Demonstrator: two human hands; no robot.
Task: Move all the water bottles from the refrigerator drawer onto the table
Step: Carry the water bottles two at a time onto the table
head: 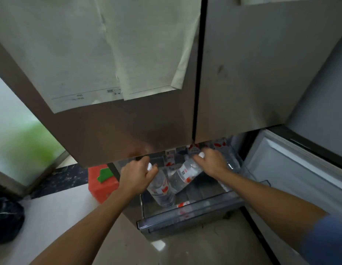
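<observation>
1. Drawer [185,219] stands open below the fridge doors [139,123].
2. Left hand [136,175] over drawer's left side, fingers curled round neck of left bottle [161,190]; bottle tilted, base toward drawer front.
3. Right hand [210,161] over drawer middle, gripping cap end of right bottle [185,174], which is leaning.
4. More bottles [193,150] at drawer back.
5. Red box [101,186] just left of drawer.

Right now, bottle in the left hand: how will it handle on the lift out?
The bottle looks full, so probably heavy for its size. The left hand grips it near its top, so it may swing below the grip. Round and clear-walled, it would likely roll if laid on its side.
</observation>
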